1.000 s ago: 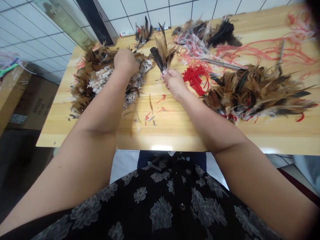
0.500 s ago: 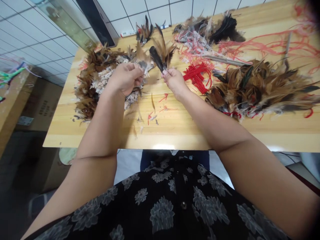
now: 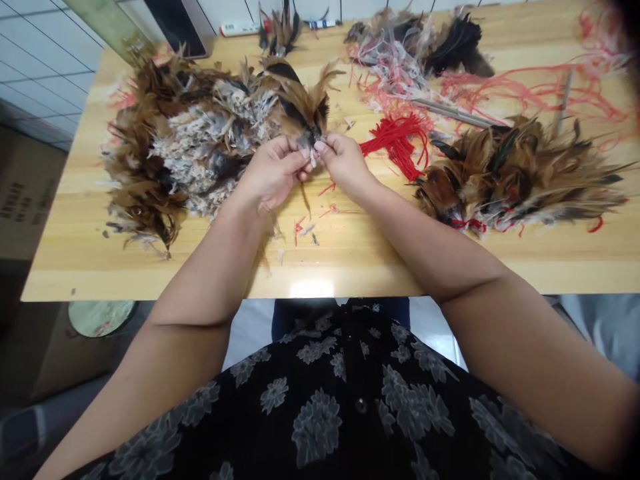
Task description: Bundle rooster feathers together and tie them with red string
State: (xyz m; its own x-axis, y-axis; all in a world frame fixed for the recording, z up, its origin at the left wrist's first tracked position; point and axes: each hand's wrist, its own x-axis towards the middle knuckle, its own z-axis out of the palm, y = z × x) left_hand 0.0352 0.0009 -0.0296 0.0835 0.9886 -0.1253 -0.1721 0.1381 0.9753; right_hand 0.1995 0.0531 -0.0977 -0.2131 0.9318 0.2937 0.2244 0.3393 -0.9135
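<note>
While the right hand and left hand meet almost tip to tip, their thumbs and fingers are pinched closed around the pale base of a brown-and-black feather bunch. Its long axis points away from the person, glossy tips fanned toward the tiled wall. Both hands are equally near. Limp red cords lie just beside the right hand; a ragged, downy feather pile spreads beside the left on smooth, wood-grained tabletop.

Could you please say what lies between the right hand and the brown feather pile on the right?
The head view shows red strings between the right hand and the brown feather pile.
</note>
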